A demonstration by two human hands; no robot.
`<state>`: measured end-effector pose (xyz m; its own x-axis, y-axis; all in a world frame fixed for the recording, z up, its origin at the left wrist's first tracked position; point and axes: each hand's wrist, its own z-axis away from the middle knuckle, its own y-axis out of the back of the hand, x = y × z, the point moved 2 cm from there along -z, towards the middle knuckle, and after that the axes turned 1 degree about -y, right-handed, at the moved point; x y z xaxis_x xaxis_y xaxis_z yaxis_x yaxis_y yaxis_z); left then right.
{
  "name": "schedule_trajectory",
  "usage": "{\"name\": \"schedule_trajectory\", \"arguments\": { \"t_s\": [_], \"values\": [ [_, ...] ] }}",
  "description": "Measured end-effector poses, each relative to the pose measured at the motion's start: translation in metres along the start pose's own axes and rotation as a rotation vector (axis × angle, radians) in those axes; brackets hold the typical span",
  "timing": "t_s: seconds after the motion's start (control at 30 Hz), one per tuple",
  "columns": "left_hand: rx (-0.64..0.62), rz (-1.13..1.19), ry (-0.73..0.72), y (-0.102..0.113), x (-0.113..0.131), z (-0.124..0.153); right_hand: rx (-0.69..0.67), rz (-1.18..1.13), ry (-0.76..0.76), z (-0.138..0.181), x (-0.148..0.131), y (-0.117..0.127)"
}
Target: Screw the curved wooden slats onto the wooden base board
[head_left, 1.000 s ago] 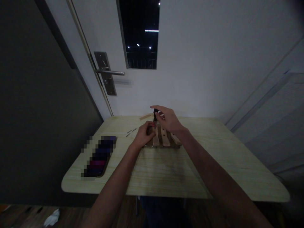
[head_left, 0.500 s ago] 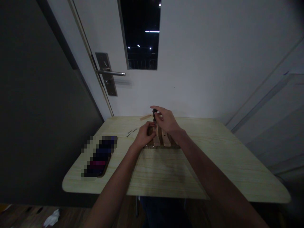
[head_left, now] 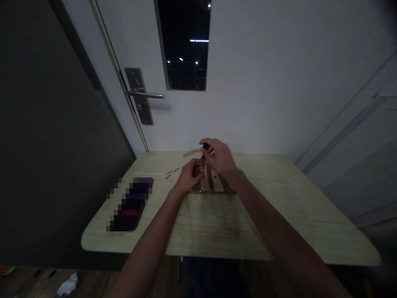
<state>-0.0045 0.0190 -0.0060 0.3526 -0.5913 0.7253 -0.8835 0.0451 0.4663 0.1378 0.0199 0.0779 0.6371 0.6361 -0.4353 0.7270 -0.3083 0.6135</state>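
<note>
My right hand (head_left: pixel 221 159) is closed around the black handle of a screwdriver (head_left: pixel 205 146), which stands upright with its shaft pointing down. Under it lies a light wooden strip (head_left: pixel 205 184), one of two resting on a dark brown wooden board (head_left: pixel 198 192). The other strip (head_left: pixel 218 185), with a dark hole in it, runs alongside to the right. My left hand (head_left: pixel 187 176) is closed at the left strip, thumb on its near part and fingers close to the screwdriver's shaft. The screwdriver's tip is hidden by my fingers.
Three screws (head_left: pixel 169 172) lie on the table (head_left: pixel 294 215) left of my left hand. A loose light wooden strip (head_left: pixel 190 153) is at the back edge. A phone (head_left: pixel 133 205), partly pixelated, lies at the left. Behind the table stands a white door with a metal handle (head_left: pixel 145 95).
My right hand has shifted slightly right and turned, its fingers now curled differently around the screwdriver handle. The left hand, board and strips have stayed almost where they were.
</note>
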Motion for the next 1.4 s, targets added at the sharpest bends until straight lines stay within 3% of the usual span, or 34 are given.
{"name": "schedule_trajectory", "arguments": {
  "t_s": [0.17,0.33,0.8,1.03,1.4],
  "values": [
    [-0.005,0.004,-0.011,-0.0005,-0.0022,-0.0002,0.022,-0.043,-0.013,0.0012,-0.0011,0.0014],
    [-0.013,0.004,-0.014,-0.0008,-0.0039,-0.0004,-0.083,-0.101,0.011,0.0011,-0.0017,0.0002],
    [0.013,0.007,-0.007,0.0,0.0006,0.0,-0.096,0.001,-0.021,-0.0018,0.0003,0.0006],
    [0.008,-0.003,-0.012,0.0005,0.0008,-0.0005,-0.169,0.055,-0.015,-0.0047,-0.0054,0.0057],
    [0.008,0.007,-0.016,0.0,0.0008,-0.0001,-0.148,0.106,0.015,-0.0036,-0.0048,0.0024]
  ]
}}
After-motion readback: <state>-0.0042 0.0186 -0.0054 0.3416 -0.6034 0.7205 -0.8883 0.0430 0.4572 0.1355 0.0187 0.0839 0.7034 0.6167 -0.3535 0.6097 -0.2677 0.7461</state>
